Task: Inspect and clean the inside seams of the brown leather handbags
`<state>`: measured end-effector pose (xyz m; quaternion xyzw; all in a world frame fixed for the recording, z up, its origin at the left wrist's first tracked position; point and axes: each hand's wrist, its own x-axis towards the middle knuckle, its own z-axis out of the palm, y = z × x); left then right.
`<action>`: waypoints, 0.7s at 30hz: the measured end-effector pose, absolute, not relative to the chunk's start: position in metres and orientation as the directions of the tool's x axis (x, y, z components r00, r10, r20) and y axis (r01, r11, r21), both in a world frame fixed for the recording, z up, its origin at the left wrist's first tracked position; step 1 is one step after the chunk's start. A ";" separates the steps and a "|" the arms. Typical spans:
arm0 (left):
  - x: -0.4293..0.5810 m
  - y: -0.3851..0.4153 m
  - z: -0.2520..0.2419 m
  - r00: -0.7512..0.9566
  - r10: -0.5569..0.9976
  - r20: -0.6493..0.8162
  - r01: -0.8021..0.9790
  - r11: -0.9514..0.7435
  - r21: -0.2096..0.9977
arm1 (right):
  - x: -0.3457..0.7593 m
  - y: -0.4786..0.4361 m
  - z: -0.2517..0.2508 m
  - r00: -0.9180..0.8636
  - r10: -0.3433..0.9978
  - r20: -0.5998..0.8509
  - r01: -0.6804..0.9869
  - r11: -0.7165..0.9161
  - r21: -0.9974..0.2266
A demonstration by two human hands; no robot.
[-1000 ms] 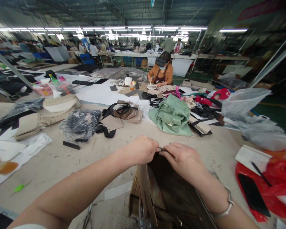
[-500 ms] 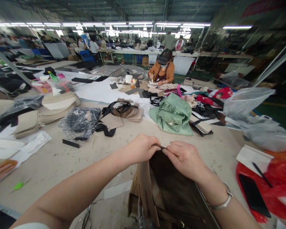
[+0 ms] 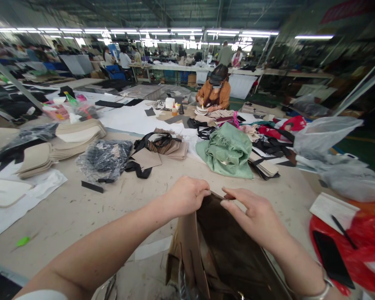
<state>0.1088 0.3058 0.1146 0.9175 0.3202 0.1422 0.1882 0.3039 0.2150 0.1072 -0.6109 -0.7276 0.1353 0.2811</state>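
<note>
A brown bag (image 3: 237,250) with a dark lining stands at the bottom centre, its mouth facing me. My left hand (image 3: 187,195) is closed in a pinch on the far end of its top rim. Just right of it, my right hand (image 3: 253,210) is held at the same rim. Its thumb and forefinger are apart, with the tips close to the edge. A tan side panel of the bag hangs below my left hand. Metal scissors (image 3: 110,287) lie partly in view on the table, left of the bag.
On the table (image 3: 137,200) lie a plastic-wrapped black bundle (image 3: 108,160), stacked tan pieces (image 3: 171,150) and green cloth (image 3: 226,152). To the right, a black phone (image 3: 333,258) rests on red plastic (image 3: 367,233). A co-worker (image 3: 214,89) sits across the table.
My right hand has parted its thumb and forefinger and shifted slightly right along the rim. The left hand keeps its pinch in nearly the same place.
</note>
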 end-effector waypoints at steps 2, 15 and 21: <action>0.110 0.307 0.115 0.753 0.646 0.128 0.552 -0.724 0.413 | 0.297 0.217 0.106 -0.137 0.956 0.260 0.853 0.247 -0.460; 0.100 0.324 0.113 0.857 0.515 -0.032 0.471 -0.755 0.457 | 0.274 0.228 0.116 -0.214 0.939 0.269 0.948 0.267 -0.176; 0.110 0.326 0.110 0.831 0.553 -0.062 0.541 -0.778 0.320 | 0.267 0.216 0.131 -0.142 0.976 0.163 0.960 0.176 -0.217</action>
